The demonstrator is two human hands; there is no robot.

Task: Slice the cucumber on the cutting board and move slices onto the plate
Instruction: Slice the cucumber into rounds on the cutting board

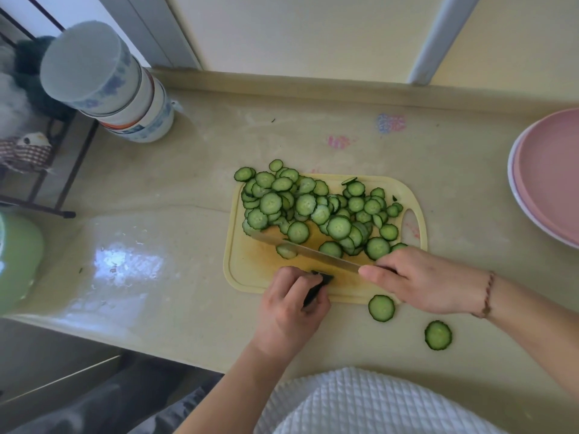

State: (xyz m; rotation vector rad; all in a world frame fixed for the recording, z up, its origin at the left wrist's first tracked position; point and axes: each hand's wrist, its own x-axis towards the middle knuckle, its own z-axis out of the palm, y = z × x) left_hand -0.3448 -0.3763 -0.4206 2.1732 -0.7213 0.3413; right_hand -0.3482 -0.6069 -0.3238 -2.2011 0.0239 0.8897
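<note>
A yellow cutting board point(250, 270) lies on the pale counter point(175, 189), its handle hole toward three o'clock. A heap of cucumber slices point(313, 208) covers the half of the board toward twelve o'clock, a few spilling over its edge at eleven o'clock. Two loose slices lie off the board on the counter toward five o'clock, one point(381, 308) touching the board's edge, the other point(438, 335) farther out.

The right hand point(426, 281) is closed around the handle of a knife point(313, 253), forefinger stretched along the blade. The blade runs across the board toward ten o'clock, just below the heap, with one slice point(285, 251) lying against it.

The left hand point(289, 308) sits at the board's six o'clock edge, fingers pinched on a small dark cucumber end point(322, 278).

A pink plate point(551, 177) rests at three o'clock, well apart from the board. A stack of bowls point(125, 98) stands at ten o'clock.
</note>
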